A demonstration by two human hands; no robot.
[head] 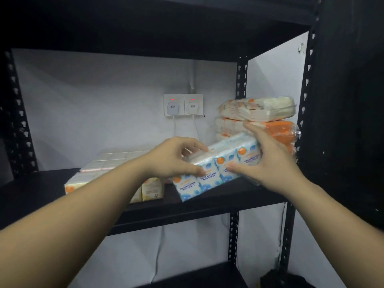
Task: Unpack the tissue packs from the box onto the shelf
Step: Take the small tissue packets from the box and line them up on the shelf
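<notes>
Since both my left hand (176,156) and right hand (268,161) clamp the blue mini-tissue multipack (216,169) ends, film's slippery, squashy, light; grip ends

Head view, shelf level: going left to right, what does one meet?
Left upright post → flat cream tissue packs → left hand → blue tissue pack → right hand → right upright post.

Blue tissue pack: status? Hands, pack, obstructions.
Left hand and right hand both gripping blue tissue pack. Pack tilted over shelf, not flat. Orange stack close behind.
</notes>
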